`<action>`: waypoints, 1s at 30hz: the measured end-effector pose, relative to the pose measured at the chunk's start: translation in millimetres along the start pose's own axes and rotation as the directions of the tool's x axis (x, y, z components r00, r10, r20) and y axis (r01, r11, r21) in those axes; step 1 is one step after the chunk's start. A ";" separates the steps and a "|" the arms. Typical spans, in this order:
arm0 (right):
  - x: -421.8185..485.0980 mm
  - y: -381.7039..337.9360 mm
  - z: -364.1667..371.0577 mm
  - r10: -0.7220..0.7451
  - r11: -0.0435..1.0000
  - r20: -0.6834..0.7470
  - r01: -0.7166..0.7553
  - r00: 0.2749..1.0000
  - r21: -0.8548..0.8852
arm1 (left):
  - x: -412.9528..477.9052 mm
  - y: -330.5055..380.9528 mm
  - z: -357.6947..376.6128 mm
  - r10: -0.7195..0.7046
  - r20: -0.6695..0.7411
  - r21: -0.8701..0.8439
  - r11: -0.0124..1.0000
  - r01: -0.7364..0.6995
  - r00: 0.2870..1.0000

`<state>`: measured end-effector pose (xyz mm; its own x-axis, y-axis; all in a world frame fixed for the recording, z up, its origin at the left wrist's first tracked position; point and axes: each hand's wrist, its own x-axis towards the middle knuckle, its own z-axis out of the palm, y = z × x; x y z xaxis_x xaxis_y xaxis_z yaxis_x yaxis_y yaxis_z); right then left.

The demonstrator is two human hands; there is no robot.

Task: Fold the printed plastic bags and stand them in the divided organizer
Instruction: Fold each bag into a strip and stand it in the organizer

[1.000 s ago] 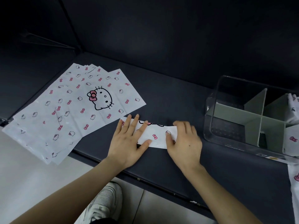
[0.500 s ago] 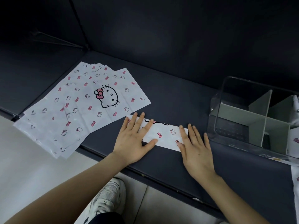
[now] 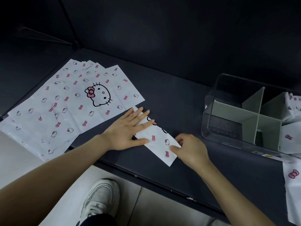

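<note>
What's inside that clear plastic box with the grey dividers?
Grey dividers split the clear plastic box. Folded white printed bags stand in its right compartments; how many is hidden by dividers and the picture's edge.

Flat bags (image 3: 73,103), left of organizer (image 3: 210,121): white w/ pink bows, small b&w cat faces, one big face. Folded bag (image 3: 158,141) nearer it: same print. Organizer clear, dividers (image 3: 234,111) grey-green.

Near the front edge of the surface (image 3: 179,101), the left hand (image 3: 128,129) lies flat on a folded strip (image 3: 158,141), and the right hand (image 3: 190,149) pinches the strip's right end. Flat bags (image 3: 68,101) fan over the left edge. The organizer (image 3: 228,111) stands at the right, with folded bags (image 3: 291,137) in its right compartments.
</note>
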<state>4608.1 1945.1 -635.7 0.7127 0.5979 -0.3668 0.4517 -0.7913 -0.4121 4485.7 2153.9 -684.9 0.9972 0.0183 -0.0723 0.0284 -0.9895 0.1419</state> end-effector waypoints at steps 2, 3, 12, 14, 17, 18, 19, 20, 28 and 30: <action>-3.7 -1.7 -0.5 -0.020 1.000 0.008 0.020 1.000 -0.016 | 2.7 -0.2 -6.7 0.021 -0.041 0.008 1.000 -0.020 0.999; -5.3 -1.8 0.3 -0.040 0.999 -0.010 0.039 0.999 -0.029 | 2.2 4.6 -10.1 0.027 -0.086 0.014 1.000 -0.025 0.996; -21.7 -1.9 -9.9 0.120 0.608 0.308 -0.316 0.944 0.729 | -30.1 74.4 16.4 -0.065 -0.271 -0.460 0.885 -0.070 0.960; -24.5 -4.7 -18.5 0.134 0.386 0.438 -0.454 0.889 0.803 | -28.4 78.3 13.8 -0.102 -0.291 -0.493 0.868 -0.058 0.951; -31.0 -7.4 -28.3 0.065 0.240 0.472 -0.473 0.879 0.848 | -23.3 88.5 12.0 -0.215 -0.323 -0.615 0.788 -0.032 0.922; -33.9 -7.8 -30.0 0.035 0.247 0.432 -0.427 0.901 0.870 | -22.1 90.3 13.1 -0.283 -0.306 -0.671 0.741 0.006 0.909; -36.5 -7.0 -31.4 0.012 0.304 0.366 -0.352 0.931 0.885 | -20.8 91.6 11.4 -0.358 -0.260 -0.732 0.678 0.059 0.897; -37.3 -4.6 -32.0 -0.008 0.399 0.288 -0.261 0.958 0.879 | -19.7 92.2 8.8 -0.422 -0.178 -0.804 0.584 0.116 0.889; -16.2 3.2 -3.7 -0.205 0.770 0.132 0.076 0.970 0.634 | -17.2 91.9 -18.3 -0.452 0.163 -0.965 0.111 0.237 0.877; -14.3 0.5 4.1 -0.146 0.808 0.049 0.091 0.988 0.582 | -15.9 91.3 -21.1 -0.462 0.190 -0.962 0.091 0.259 0.866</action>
<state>4595.9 1936.7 -634.1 0.6125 0.7122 -0.3429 0.1172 -0.5108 -0.8517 4473.9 2066.4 -649.9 0.8376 0.4460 -0.3155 0.3272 0.0530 0.9435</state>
